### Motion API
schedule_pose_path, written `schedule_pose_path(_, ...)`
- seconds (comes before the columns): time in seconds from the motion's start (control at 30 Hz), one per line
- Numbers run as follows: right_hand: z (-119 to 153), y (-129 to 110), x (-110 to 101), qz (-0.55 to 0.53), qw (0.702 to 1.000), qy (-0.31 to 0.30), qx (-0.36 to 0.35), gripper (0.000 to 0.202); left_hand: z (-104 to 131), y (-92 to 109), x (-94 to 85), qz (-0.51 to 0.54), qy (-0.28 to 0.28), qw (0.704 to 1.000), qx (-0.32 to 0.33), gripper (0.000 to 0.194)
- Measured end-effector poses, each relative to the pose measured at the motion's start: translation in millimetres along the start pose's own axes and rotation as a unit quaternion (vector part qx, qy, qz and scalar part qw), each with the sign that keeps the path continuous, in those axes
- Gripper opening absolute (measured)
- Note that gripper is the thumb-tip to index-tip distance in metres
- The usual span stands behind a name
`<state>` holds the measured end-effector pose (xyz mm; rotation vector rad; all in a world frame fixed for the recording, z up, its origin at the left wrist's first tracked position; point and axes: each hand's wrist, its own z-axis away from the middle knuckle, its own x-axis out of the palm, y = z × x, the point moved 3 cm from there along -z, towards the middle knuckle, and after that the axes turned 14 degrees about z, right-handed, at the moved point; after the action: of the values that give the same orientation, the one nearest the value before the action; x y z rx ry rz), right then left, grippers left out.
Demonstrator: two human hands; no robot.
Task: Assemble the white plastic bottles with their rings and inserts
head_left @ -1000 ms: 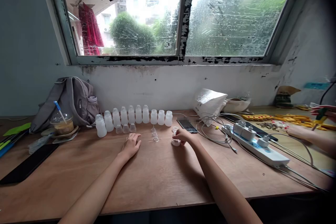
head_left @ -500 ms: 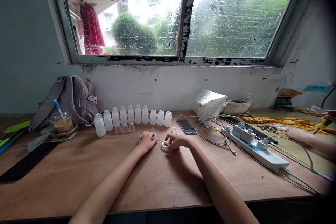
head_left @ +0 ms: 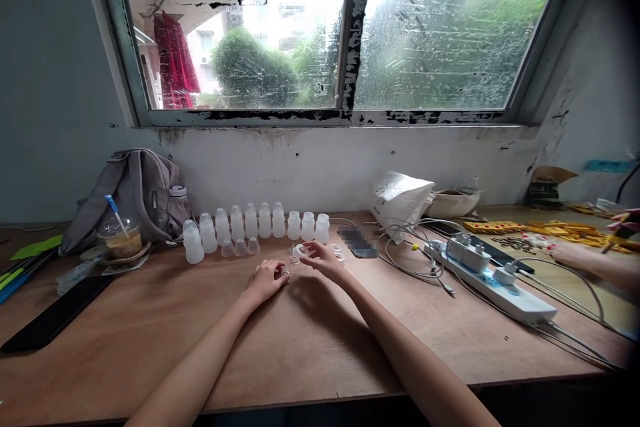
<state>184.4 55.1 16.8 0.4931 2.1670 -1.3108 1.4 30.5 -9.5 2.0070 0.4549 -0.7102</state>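
Observation:
My right hand pinches a white bottle collar ring just above the table. To its left, my left hand rests low on the table, fingers closed around a small clear piece, possibly a bottle nipple; the fingers partly hide it. More white rings lie to the right of my right hand. Behind the hands stand several frosted baby bottles with domed covers. Three bottles without covers continue that row on the right. Three clear domed covers sit in front of the row.
A backpack, an iced drink cup and a black flat case occupy the left. On the right are a phone, tangled cables, a power strip and a white bag. Another person's hand works among yellow parts.
My right hand has lifted a white ring off the table and carried it left and away from me. My left hand has drawn slightly back and left with the clear piece.

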Motion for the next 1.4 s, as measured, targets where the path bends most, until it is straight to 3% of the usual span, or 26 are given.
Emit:
schedule_pose_path(0.17, 6, -10, 24, 0.036, 0.997, 0.025, -0.061, 0.039, -3, -11, -7.6, 0.073, 0.08, 0.994, 0.008, 0.024)
schedule_pose_path(0.3, 11, -14, 42, 0.121, 0.989, 0.003, -0.089, 0.034, -2, -12, -15.8, 0.072, 0.131, 0.989, 0.008, 0.019)
schedule_pose_path(0.43, 14, -13, 50, 0.196, 0.975, -0.014, -0.102, 0.026, 1, -3, -14.9, 0.059, 0.101, 0.993, 0.022, 0.016)
schedule_pose_path(0.6, 15, -11, 52, 0.213, 0.971, -0.008, -0.107, 0.025, 1, 5, -7.6, 0.03, 0.038, 0.999, 0.019, 0.017)
schedule_pose_path(0.73, 17, -14, 52, 0.218, 0.969, -0.016, -0.112, 0.027, -1, 4, -4.9, 0.042, 0.035, 0.998, 0.012, 0.014)
schedule_pose_path(0.9, 23, -26, 50, 0.174, 0.97, 0.003, -0.173, 0.038, -1, 5, -6.4, 0.077, 0.053, 0.996, 0.003, 0.016)
schedule_pose_path(1.07, 22, -29, 47, 0.162, 0.98, 0.059, -0.103, 0.013, 2, 12, -6.9, 0.192, 0.063, 0.979, -0.022, 0.016)
schedule_pose_path(1.2, 20, -28, 45, 0.162, 0.981, 0.094, -0.056, 0.006, 3, 16, -4.1, 0.272, 0.088, 0.956, -0.061, 0.023)
schedule_pose_path(1.4, 16, -20, 42, 0.141, 0.985, 0.103, -0.004, 0.007, 4, 19, 3.1, 0.315, 0.018, 0.944, -0.096, 0.023)
